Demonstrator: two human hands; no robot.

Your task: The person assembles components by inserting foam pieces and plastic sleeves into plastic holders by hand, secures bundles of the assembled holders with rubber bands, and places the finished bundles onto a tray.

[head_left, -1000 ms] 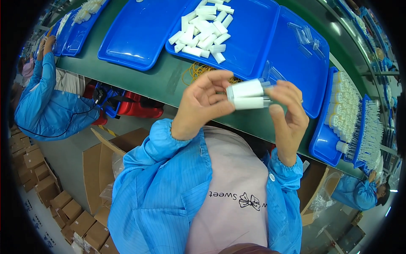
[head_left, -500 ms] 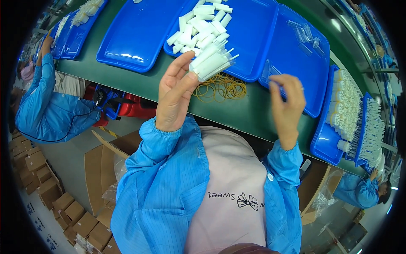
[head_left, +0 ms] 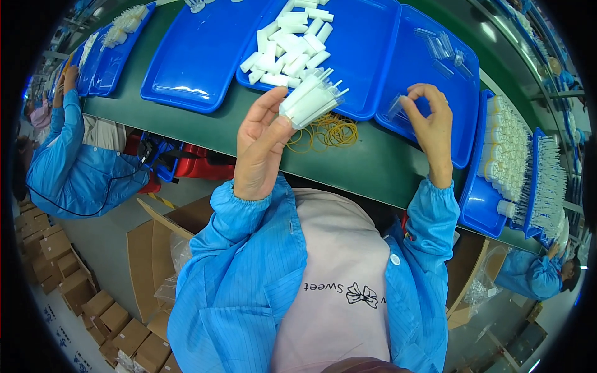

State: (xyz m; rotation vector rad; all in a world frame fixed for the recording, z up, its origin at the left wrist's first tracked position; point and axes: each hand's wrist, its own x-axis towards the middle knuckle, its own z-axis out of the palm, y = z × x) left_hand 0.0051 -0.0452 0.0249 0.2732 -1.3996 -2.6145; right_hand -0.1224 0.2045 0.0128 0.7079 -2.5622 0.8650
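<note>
My left hand (head_left: 264, 140) is raised over the table's front edge, thumb and fingers closed round a bundle of white cylinders and clear plastic tubes (head_left: 311, 99). Thin ends of the bundle stick out toward the upper right. To the right, over the near corner of a blue tray, my right hand (head_left: 432, 118) has thumb and forefinger pinched at a clear plastic tube (head_left: 395, 107). More clear tubes (head_left: 443, 46) lie farther back in that tray (head_left: 423, 81). Yellow rubber bands (head_left: 333, 132) lie in a loose pile on the green table below the bundle.
White cylinders (head_left: 289, 46) are heaped in the middle blue tray (head_left: 364, 56). Another blue tray (head_left: 186, 62) stands to its left. At right, a blue tray holds rows of bundled white pieces (head_left: 502, 149). A co-worker in blue (head_left: 81, 161) sits at the far left.
My right hand has moved up and away from me to the tray's near corner, and its thumb and forefinger have come to a clear tube. My left hand still holds the bundle.
</note>
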